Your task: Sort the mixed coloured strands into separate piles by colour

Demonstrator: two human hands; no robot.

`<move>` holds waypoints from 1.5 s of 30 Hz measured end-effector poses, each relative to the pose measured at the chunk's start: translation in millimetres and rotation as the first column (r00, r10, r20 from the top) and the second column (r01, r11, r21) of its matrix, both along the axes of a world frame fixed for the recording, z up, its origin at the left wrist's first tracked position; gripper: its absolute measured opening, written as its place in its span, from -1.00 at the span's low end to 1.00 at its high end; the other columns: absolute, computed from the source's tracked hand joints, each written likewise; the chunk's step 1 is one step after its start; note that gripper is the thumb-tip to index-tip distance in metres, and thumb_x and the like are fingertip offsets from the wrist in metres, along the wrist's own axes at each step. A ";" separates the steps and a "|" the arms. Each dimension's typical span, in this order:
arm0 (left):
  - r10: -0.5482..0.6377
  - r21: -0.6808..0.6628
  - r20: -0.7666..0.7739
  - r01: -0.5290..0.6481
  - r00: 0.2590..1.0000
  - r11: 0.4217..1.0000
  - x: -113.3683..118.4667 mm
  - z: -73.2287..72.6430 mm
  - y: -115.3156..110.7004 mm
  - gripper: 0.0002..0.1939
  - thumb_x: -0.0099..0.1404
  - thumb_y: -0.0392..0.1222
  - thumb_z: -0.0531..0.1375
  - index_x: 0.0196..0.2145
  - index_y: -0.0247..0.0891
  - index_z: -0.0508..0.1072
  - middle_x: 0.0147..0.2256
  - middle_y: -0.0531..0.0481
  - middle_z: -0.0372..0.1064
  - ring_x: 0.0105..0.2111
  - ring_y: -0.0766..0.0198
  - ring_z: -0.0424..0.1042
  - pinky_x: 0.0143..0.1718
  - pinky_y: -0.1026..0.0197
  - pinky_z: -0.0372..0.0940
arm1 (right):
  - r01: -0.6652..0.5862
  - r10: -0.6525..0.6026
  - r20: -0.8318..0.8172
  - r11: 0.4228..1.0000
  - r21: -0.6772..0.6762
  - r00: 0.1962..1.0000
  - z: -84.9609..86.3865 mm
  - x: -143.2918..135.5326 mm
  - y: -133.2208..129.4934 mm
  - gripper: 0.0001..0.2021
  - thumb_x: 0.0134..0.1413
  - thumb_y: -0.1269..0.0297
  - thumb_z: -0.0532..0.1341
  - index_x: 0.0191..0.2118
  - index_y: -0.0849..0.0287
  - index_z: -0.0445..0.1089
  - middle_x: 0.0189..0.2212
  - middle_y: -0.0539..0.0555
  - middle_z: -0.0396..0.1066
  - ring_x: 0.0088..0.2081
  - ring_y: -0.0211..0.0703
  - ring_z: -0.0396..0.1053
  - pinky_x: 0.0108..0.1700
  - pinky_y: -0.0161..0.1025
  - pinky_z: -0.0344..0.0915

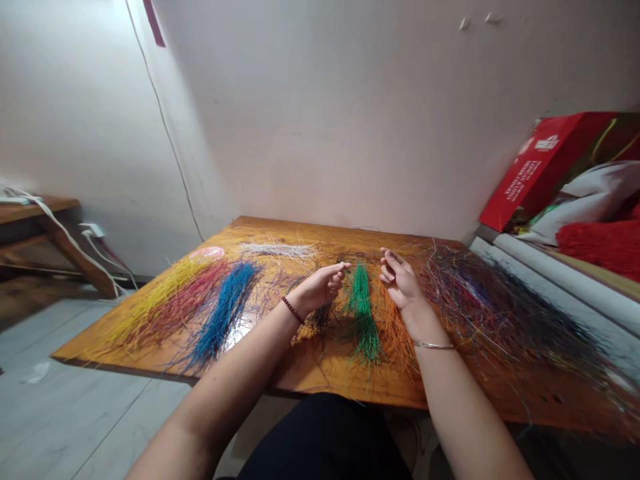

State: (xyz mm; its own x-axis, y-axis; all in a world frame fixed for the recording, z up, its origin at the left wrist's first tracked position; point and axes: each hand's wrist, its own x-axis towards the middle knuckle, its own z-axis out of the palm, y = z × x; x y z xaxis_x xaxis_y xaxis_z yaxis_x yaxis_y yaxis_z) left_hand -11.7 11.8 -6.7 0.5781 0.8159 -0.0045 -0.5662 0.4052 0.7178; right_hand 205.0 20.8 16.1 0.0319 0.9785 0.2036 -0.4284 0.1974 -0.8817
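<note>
My left hand (323, 288), with a dark beaded bracelet at its wrist, is closed in a pinch above the table. Whatever lies between its fingertips is too fine to make out. Just right of it is a bundle of green strands (364, 313). On the other side of that bundle hovers my right hand (399, 277), a metal bangle on its wrist, fingers loosely bent and apart. Orange strands (395, 327) lie beneath it. Dark strands (320, 320) are partly hidden under my left hand.
Blue (225, 313), yellow (155, 300) and dark red strands (193, 300) lie leftward on the wooden table (300, 380). White strands (280, 250) are at the back. A large tangled multicoloured pile (490, 307) spreads on the right, near a red box (530, 173).
</note>
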 end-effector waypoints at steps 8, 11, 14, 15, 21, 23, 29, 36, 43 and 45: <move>-0.030 -0.057 0.135 0.038 0.990 0.998 -1.5 9.3 -7.7 -0.89 0.33 -0.21 0.22 -0.24 -0.32 0.43 -0.53 0.13 0.09 -0.65 0.55 -0.01 -0.68 0.48 -0.08 | -0.002 0.002 -0.016 1.000 -0.004 1.000 -1.6 1.7 1.2 -0.64 -0.28 0.09 0.49 -0.27 0.08 0.54 -0.47 -0.06 0.39 -0.65 -0.50 -0.09 -0.62 -0.40 -0.12; -0.027 -0.062 0.176 0.039 0.984 0.997 -1.0 11.5 -9.6 -0.84 0.33 -0.16 0.23 -0.31 -0.32 0.40 -0.53 0.13 0.08 -0.65 0.55 0.00 -0.68 0.48 -0.08 | 0.021 -0.021 -0.033 1.000 -0.010 0.999 -2.5 2.4 2.6 -0.64 -0.29 0.11 0.49 -0.29 0.10 0.54 -0.47 -0.06 0.39 -0.65 -0.51 -0.06 -0.63 -0.41 -0.12; 0.022 -0.069 0.179 -0.010 0.984 0.998 -0.6 13.1 -10.6 -0.81 0.35 -0.13 0.21 -0.33 -0.32 0.39 -0.53 0.12 0.11 -0.65 0.55 0.00 -0.67 0.47 -0.04 | 0.059 -0.059 -0.048 0.998 -0.005 0.997 -3.3 3.6 4.2 -0.62 -0.32 0.12 0.50 -0.29 0.11 0.53 -0.46 -0.06 0.38 -0.64 -0.52 -0.04 -0.63 -0.42 -0.12; 0.049 -0.072 0.171 -0.037 0.984 0.997 -0.6 13.8 -10.9 -0.79 0.36 -0.11 0.20 -0.34 -0.32 0.39 -0.53 0.12 0.12 -0.65 0.54 0.01 -0.66 0.47 -0.02 | 0.079 -0.079 -0.051 0.997 -0.002 0.996 -3.6 4.4 5.0 -0.62 -0.33 0.11 0.50 -0.29 0.11 0.53 -0.45 -0.05 0.39 -0.64 -0.52 -0.04 -0.63 -0.42 -0.13; 0.161 -0.112 0.181 -0.143 0.970 0.983 -3.7 17.5 -9.6 -0.75 0.40 -0.07 0.14 -0.35 -0.30 0.41 -0.50 0.08 0.25 -0.63 0.54 0.09 -0.64 0.50 0.06 | 0.241 -0.241 -0.036 0.970 -0.001 0.970 -7.8 15.6 14.0 -0.57 -0.35 0.04 0.49 -0.27 0.12 0.51 -0.42 -0.04 0.38 -0.64 -0.52 -0.06 -0.65 -0.41 -0.15; 0.196 -0.141 0.185 -0.171 0.963 0.975 -5.0 17.4 -7.7 -0.75 0.42 -0.08 0.11 -0.34 -0.29 0.41 -0.48 0.08 0.28 -0.64 0.55 0.11 -0.65 0.50 0.07 | 0.283 -0.283 -0.032 0.959 -0.002 0.959 -10.4 19.6 17.2 -0.58 -0.31 0.04 0.47 -0.27 0.12 0.50 -0.41 -0.05 0.38 -0.65 -0.52 -0.06 -0.66 -0.41 -0.15; 0.280 -0.141 0.202 -0.255 0.939 0.957 -6.5 13.5 -1.7 -0.86 0.38 -0.16 0.18 -0.26 -0.30 0.44 -0.38 0.07 0.40 -0.59 0.58 0.24 -0.65 0.54 0.14 | 0.426 -0.427 -0.080 0.904 -0.031 0.901 -17.7 25.5 21.5 -0.62 -0.24 0.07 0.45 -0.25 0.12 0.50 -0.34 -0.04 0.41 -0.65 -0.53 -0.06 -0.69 -0.40 -0.18; 0.304 -0.018 0.127 -0.304 0.944 0.953 -5.7 10.6 -1.7 -0.83 0.31 -0.22 0.25 -0.14 -0.28 0.46 -0.24 0.03 0.46 -0.56 0.60 0.29 -0.62 0.55 0.18 | 0.446 -0.450 -0.083 0.893 -0.063 0.889 -20.9 27.1 23.7 -0.62 -0.21 0.09 0.44 -0.22 0.12 0.50 -0.33 -0.04 0.40 -0.65 -0.54 -0.06 -0.71 -0.43 -0.18; 0.233 0.007 0.176 -0.238 0.956 0.971 -9.7 7.9 -0.1 -0.78 0.31 -0.30 0.23 -0.07 -0.23 0.44 -0.24 0.05 0.47 -0.53 0.56 0.34 -0.57 0.52 0.25 | 0.409 -0.417 -0.093 0.907 -0.096 0.904 -24.2 26.3 26.5 -0.61 -0.27 0.11 0.47 -0.25 0.13 0.50 -0.36 -0.06 0.40 -0.66 -0.56 -0.06 -0.71 -0.47 -0.17; 0.218 -0.005 0.196 -0.221 0.956 0.975 -10.2 9.3 -1.0 -0.77 0.32 -0.31 0.22 -0.07 -0.22 0.44 -0.25 0.06 0.47 -0.54 0.56 0.34 -0.57 0.52 0.25 | 0.423 -0.431 -0.078 0.900 -0.100 0.899 -24.7 25.3 26.4 -0.62 -0.25 0.11 0.46 -0.25 0.15 0.50 -0.36 -0.06 0.41 -0.66 -0.56 -0.05 -0.71 -0.46 -0.18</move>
State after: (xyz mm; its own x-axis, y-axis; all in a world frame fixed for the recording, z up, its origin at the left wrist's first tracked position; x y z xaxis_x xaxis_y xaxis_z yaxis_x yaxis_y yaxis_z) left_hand -21.9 10.8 2.7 0.3734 0.9217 0.1048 -0.7688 0.2443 0.5909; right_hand 230.3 47.2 -8.6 0.4659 0.8789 0.1019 -0.4012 0.3125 -0.8610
